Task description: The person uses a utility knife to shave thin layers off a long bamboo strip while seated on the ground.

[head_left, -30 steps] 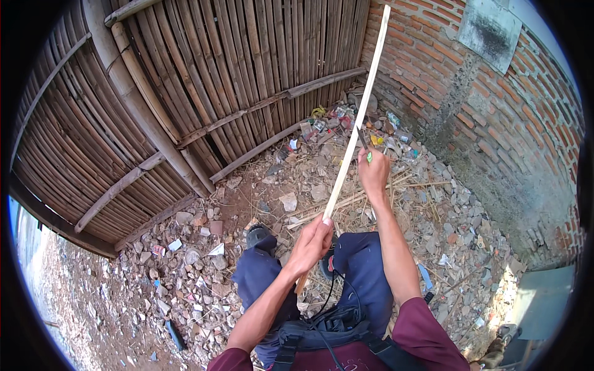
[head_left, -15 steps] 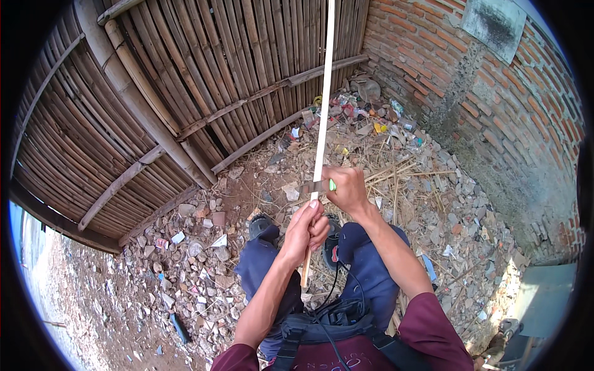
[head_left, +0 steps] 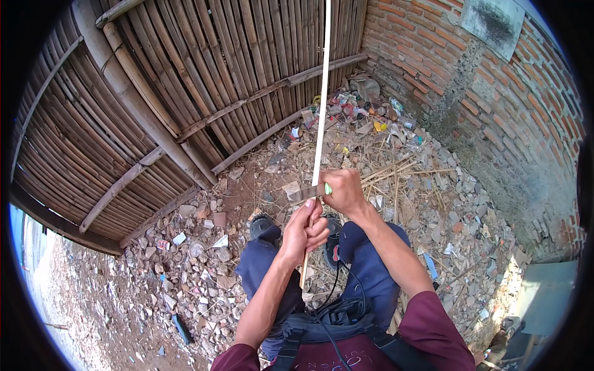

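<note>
A long, pale, narrow strip, apparently split bamboo [head_left: 321, 117], runs from between my legs up past the top of the view. Low on the strip, my left hand [head_left: 302, 230] is closed around it, its thumb pressed along the near face. Just above, my right hand [head_left: 344, 191] is closed on a knife with a green handle [head_left: 328, 188]. The knife's flat grey blade [head_left: 305, 193] points left and lies across the strip, right above my left thumb. Fingers hide most of the handle. The strip's lower end shows below my left hand.
A bamboo-slat wall [head_left: 247, 62] rises ahead and to the left, a brick wall [head_left: 427, 55] on the right. Stones and litter cover the ground [head_left: 204, 266]. Dry straw pieces [head_left: 396, 176] lie beyond my right hand. A dark bottle-like object [head_left: 181, 329] lies at lower left.
The blade now reaches further left across the strip and is tilted, its tip lower. Strip and left hand have shifted slightly left. Both grips stay closed.
</note>
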